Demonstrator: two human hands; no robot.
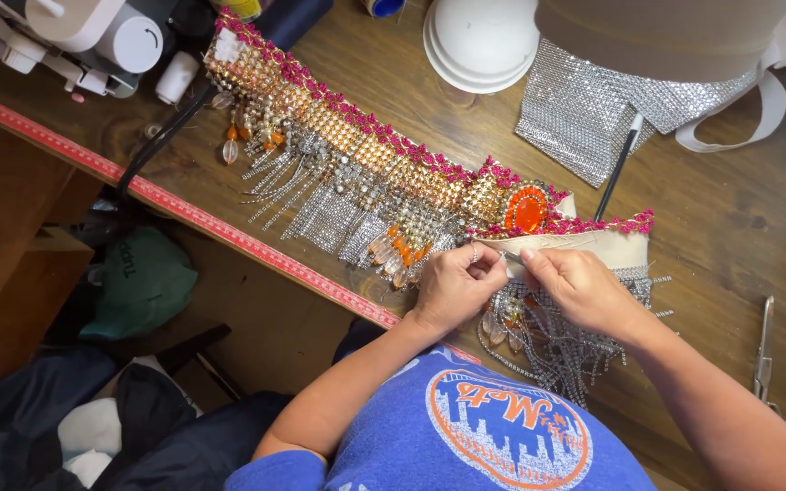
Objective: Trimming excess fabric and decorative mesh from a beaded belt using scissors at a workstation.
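Note:
A long beaded belt (357, 150) lies across the wooden table (730, 218), with gold studs, pink trim, silver fringe and a large orange gem (527, 212). Its right end is folded over, showing cream backing (593, 245). My left hand (452, 286) pinches the belt's edge just below the gem. My right hand (579, 286) grips the cream backing beside it, fingertips meeting the left hand's around a thin needle-like thing (508, 258). Silver fringe (557, 345) hangs under both hands.
A red measuring tape (184, 211) runs along the table's front edge. White bowls (479, 41), a silver rhinestone mesh sheet (584, 109), a black pen (619, 168) and small snips (764, 350) lie around. A sewing machine (75, 36) stands far left. Clothes are piled on the floor.

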